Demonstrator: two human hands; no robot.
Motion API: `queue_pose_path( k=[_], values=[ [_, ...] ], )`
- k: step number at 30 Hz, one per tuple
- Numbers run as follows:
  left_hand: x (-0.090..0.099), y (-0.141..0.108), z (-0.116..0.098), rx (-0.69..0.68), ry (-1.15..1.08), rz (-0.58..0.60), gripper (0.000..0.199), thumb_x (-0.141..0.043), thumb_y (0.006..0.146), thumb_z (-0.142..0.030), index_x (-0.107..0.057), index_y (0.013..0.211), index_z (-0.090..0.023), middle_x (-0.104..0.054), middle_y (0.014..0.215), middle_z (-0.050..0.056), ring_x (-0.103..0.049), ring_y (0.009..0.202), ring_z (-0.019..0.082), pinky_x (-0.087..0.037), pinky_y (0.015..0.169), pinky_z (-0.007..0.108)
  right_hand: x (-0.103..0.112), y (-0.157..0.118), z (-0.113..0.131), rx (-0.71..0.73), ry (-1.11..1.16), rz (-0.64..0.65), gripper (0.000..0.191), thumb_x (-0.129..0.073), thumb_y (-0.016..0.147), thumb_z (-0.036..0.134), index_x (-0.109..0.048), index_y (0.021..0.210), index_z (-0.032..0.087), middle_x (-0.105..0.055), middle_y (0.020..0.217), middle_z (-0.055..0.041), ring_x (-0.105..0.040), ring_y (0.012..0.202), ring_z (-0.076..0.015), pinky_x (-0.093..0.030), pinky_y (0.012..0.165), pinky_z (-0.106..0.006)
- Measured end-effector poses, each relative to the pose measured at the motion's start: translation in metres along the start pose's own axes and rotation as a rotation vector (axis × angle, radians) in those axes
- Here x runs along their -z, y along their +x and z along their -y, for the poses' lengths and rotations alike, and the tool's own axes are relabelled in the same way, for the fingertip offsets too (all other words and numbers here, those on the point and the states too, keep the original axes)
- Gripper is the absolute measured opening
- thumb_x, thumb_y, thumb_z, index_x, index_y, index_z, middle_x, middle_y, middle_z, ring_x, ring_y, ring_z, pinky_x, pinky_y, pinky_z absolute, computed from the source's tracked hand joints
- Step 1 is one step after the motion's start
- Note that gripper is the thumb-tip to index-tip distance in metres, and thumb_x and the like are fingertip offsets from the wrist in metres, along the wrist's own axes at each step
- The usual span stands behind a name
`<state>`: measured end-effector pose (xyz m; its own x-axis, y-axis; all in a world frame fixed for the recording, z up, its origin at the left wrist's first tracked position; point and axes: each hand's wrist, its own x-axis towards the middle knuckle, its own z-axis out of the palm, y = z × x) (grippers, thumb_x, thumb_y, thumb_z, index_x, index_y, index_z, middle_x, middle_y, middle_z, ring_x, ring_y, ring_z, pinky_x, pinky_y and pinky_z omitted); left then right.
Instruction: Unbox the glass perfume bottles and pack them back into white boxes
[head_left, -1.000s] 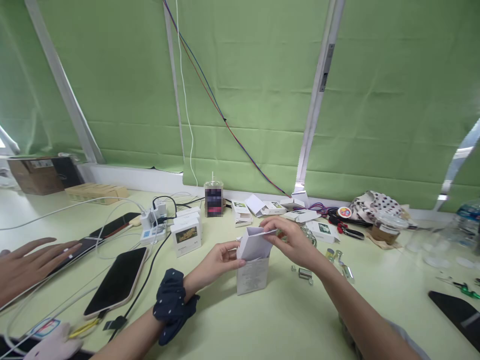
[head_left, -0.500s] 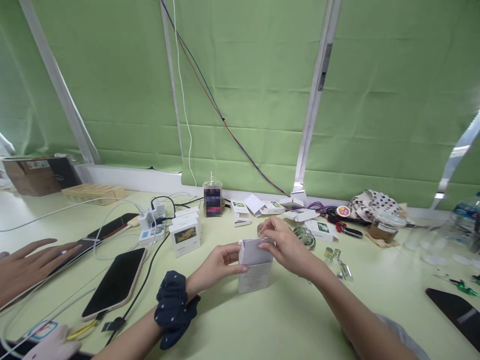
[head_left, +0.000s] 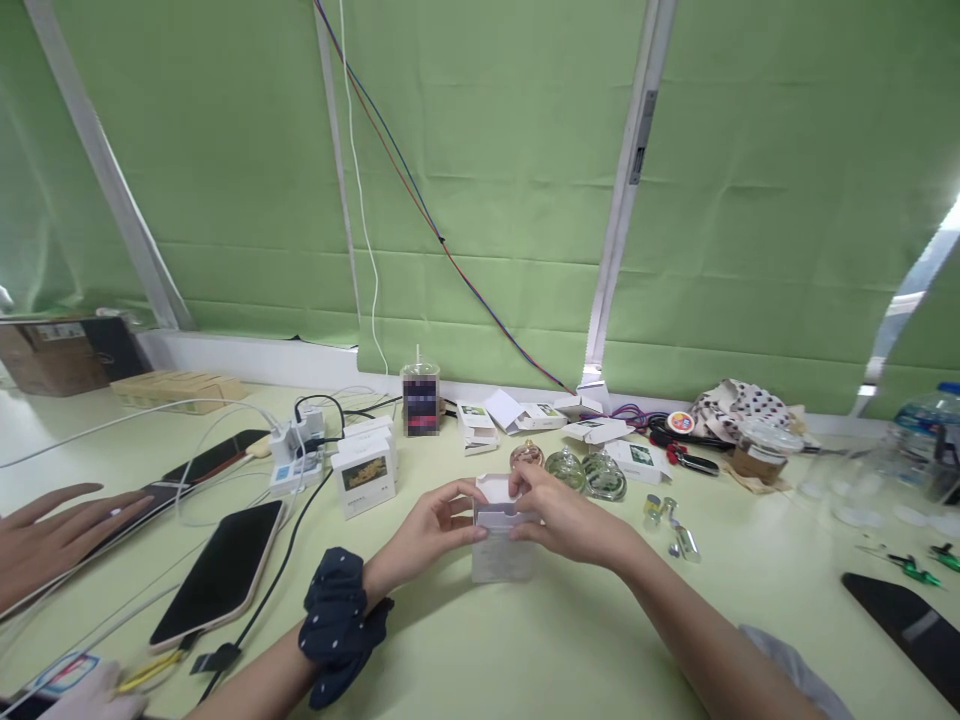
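Note:
A small white cardboard box (head_left: 501,560) stands upright on the table in front of me, its top flap raised and open. My left hand (head_left: 431,525) grips the box's left side, thumb in front and fingers behind. My right hand (head_left: 559,515) pinches the upper right edge near the flap; its fingertips partly cover the opening, so the contents are hidden. Just behind my right hand lie a pinkish round glass ornament (head_left: 526,453), a yellow-green one (head_left: 564,468) and a green-white one (head_left: 604,476).
White boxes with pictures (head_left: 364,478) stand at left, beside a power strip (head_left: 296,470) and cables. Opened boxes (head_left: 596,430) lie at the back. A phone (head_left: 221,570) lies left; another person's hand (head_left: 64,530) rests beyond it. Small glass bottles (head_left: 652,508) stand right.
The box's flap, folded toward me before, now stands up and the opening shows. My right hand has shifted slightly down and left, exposing the round ornaments behind it.

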<state>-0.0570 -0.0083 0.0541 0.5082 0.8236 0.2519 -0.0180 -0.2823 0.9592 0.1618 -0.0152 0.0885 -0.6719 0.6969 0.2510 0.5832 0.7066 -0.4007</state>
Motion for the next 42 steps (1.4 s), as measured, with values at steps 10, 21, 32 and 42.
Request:
queue_pose_path(
  k=[10,21,32,42],
  values=[
    [0.006,-0.003,0.003,-0.254,0.513,-0.186,0.013,-0.062,0.082,-0.03,-0.054,0.077,-0.02,-0.042,0.114,0.006,-0.048,0.112,0.022,-0.047,0.093,0.039,0.001,0.005,-0.003,0.017,-0.035,-0.076,0.008,-0.065,0.077,0.008,-0.068,0.075,0.015,-0.058,0.089,-0.0043,-0.057,0.08,-0.0158,-0.044,0.071,-0.026],
    [0.003,-0.006,-0.001,-0.438,0.789,0.015,0.011,-0.052,0.088,-0.018,-0.057,0.097,-0.022,-0.058,0.105,0.008,-0.055,0.103,0.021,-0.047,0.086,0.032,0.002,0.0,0.012,-0.013,-0.186,-0.002,0.01,-0.062,0.081,0.013,-0.071,0.078,0.015,-0.065,0.093,-0.0082,-0.059,0.09,-0.0211,-0.044,0.074,-0.028],
    [0.008,-0.002,0.007,-0.642,1.055,0.054,0.018,-0.049,0.091,-0.014,-0.055,0.106,-0.021,-0.063,0.102,0.008,-0.055,0.101,0.02,-0.05,0.084,0.036,0.007,0.005,0.009,-0.109,-0.174,-0.028,0.006,-0.066,0.076,0.01,-0.07,0.076,0.015,-0.068,0.085,-0.0051,-0.062,0.079,-0.018,-0.041,0.068,-0.025],
    [0.011,-0.005,0.015,-0.733,1.25,0.021,0.024,-0.046,0.09,-0.011,-0.055,0.11,-0.021,-0.062,0.104,0.01,-0.053,0.103,0.022,-0.05,0.084,0.036,0.018,0.0,0.002,-0.015,-0.016,0.059,0.012,-0.073,0.073,0.017,-0.072,0.084,0.017,-0.07,0.097,-0.0059,-0.063,0.089,-0.0195,-0.044,0.076,-0.027]
  ],
)
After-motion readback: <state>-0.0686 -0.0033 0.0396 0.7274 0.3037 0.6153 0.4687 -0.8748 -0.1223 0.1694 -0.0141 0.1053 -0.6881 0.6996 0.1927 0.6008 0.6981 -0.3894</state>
